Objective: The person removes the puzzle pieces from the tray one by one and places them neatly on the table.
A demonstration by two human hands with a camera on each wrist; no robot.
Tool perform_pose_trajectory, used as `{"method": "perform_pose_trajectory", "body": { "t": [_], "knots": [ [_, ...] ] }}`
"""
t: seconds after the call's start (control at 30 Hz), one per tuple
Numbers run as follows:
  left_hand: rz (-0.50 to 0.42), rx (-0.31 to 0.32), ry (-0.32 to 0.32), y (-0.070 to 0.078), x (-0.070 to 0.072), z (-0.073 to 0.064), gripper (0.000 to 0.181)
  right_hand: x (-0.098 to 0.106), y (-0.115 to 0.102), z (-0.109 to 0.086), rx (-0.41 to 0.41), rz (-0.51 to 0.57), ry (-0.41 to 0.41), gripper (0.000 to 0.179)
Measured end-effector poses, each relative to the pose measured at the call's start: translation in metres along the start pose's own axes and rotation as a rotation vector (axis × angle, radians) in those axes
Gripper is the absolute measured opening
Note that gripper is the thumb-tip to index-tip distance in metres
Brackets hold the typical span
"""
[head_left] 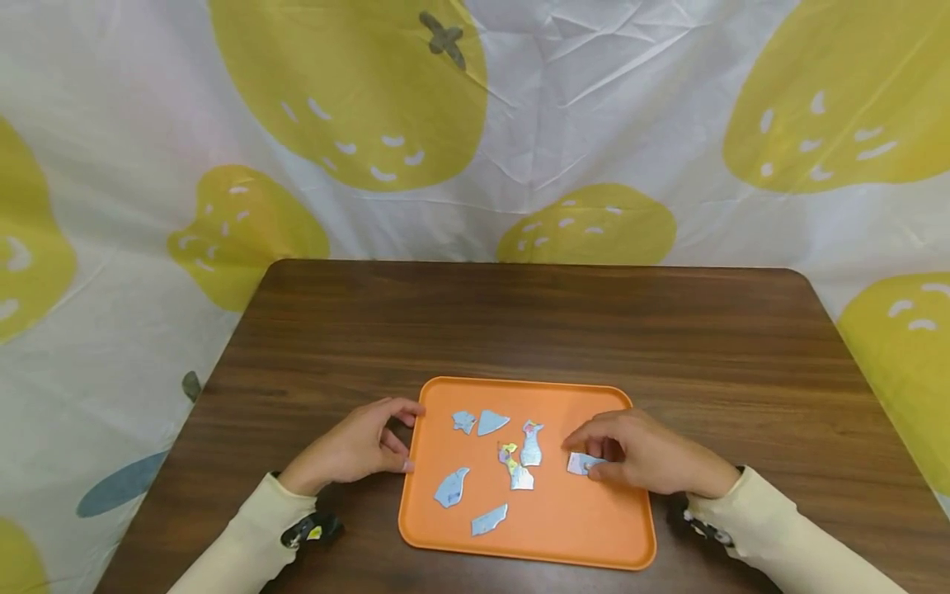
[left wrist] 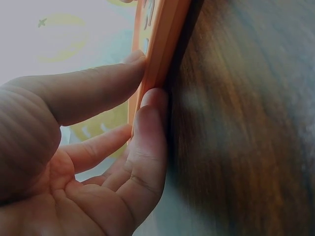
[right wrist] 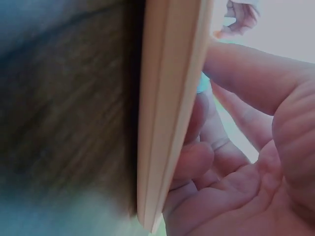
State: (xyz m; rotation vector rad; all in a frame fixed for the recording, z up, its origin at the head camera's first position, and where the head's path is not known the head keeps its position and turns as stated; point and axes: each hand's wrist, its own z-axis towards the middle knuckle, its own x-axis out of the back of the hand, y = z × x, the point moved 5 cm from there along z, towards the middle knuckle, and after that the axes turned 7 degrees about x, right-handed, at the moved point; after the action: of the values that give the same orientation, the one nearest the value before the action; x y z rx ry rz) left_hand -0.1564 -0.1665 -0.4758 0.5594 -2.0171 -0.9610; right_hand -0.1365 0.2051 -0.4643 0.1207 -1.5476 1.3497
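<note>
An orange tray (head_left: 564, 528) lies on the table with several flat, irregular light-blue pieces on it. At its left rim is my left hand (head_left: 356, 441), thumb tip and fingers on the edge; the left wrist view shows the thumb (left wrist: 98, 91) on the rim and a finger against the outer side. My right hand (head_left: 638, 454) reaches over the right rim, thumb and fingers around a small pale piece (head_left: 580, 464), partly hidden by them. Left of it are a bottle-shaped piece (head_left: 531, 448) and a piece with yellow and pink print (head_left: 509, 455). In the right wrist view the tray's side (right wrist: 170, 108) hides the fingertips.
Two pieces, a jagged one (head_left: 463, 421) and a triangular one (head_left: 492, 422), lie at the tray's back left. Nearer the front are a leaf-shaped piece (head_left: 451, 488) and a strip-like piece (head_left: 490, 520). The brown wooden table (head_left: 519, 322) ends at a lemon-print curtain (head_left: 416, 223).
</note>
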Motion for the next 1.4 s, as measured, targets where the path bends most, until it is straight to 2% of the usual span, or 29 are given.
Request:
{"method": "perform_pose_trajectory", "body": {
  "t": [0.2,0.43,0.67,0.93,1.23,1.4],
  "knots": [
    [-0.002,0.003,0.003,0.001,0.0,-0.001,0.072,0.006,-0.001,0.002,0.008,0.004,0.003,0.029],
    [-0.001,-0.002,0.002,0.0,0.001,-0.001,0.071,0.017,-0.001,0.007,-0.031,0.023,0.01,0.046],
    [0.018,-0.002,0.002,0.002,0.001,-0.001,0.071,0.024,-0.001,0.015,-0.063,0.045,0.021,0.036],
    [0.016,0.002,0.005,0.002,0.001,0.0,0.071,0.031,-0.001,0.028,-0.103,0.046,0.04,0.033],
    [0.005,0.009,-0.002,0.0,0.001,0.001,0.072,0.036,-0.003,0.05,-0.117,0.21,0.147,0.031],
    [0.014,0.012,0.003,0.0,0.001,0.002,0.071,0.038,-0.007,0.066,-0.151,0.244,0.173,0.032]
  ]
}}
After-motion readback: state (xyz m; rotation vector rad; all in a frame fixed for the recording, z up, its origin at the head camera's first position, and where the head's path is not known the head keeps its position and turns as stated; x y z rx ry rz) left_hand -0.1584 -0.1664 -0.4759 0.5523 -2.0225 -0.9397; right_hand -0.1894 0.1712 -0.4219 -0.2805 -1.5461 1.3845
